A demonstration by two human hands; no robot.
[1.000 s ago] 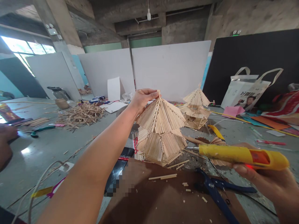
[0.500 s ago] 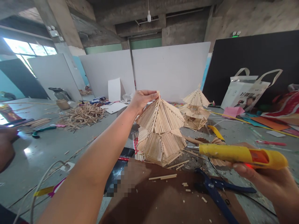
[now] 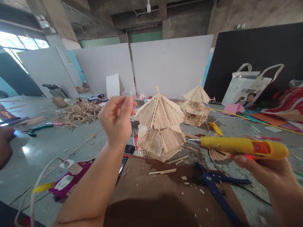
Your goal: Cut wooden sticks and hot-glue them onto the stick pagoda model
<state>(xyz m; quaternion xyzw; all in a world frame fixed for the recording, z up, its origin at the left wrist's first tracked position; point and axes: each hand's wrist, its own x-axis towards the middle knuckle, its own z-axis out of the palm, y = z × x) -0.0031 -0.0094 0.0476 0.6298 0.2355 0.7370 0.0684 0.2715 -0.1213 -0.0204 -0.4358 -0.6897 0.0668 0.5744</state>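
My left hand (image 3: 118,118) is raised left of the larger stick pagoda (image 3: 158,116), apart from it, thumb and fingertips pressed together; whatever lies between them is too small to name. A short stick stands up at the pagoda's peak. At the right, my right hand (image 3: 267,167) is wrapped round a yellow glue gun (image 3: 227,145) with a glowing red light. Its metal nozzle points left, close to the pagoda's lower roof. Behind stands a smaller stick pagoda (image 3: 196,107).
Blue pliers (image 3: 213,186) and stick scraps (image 3: 163,171) lie on a brown board (image 3: 142,195). A purple power strip (image 3: 71,181) with a white plug is at left. Further back are a stick pile (image 3: 80,113), a bottle (image 3: 55,93) and a white bag (image 3: 246,85). Another person's hand (image 3: 4,142) shows far left.
My left hand has let go of the larger pagoda's peak and moved left and toward me. My right hand still holds the glue gun. The view has shifted slightly.
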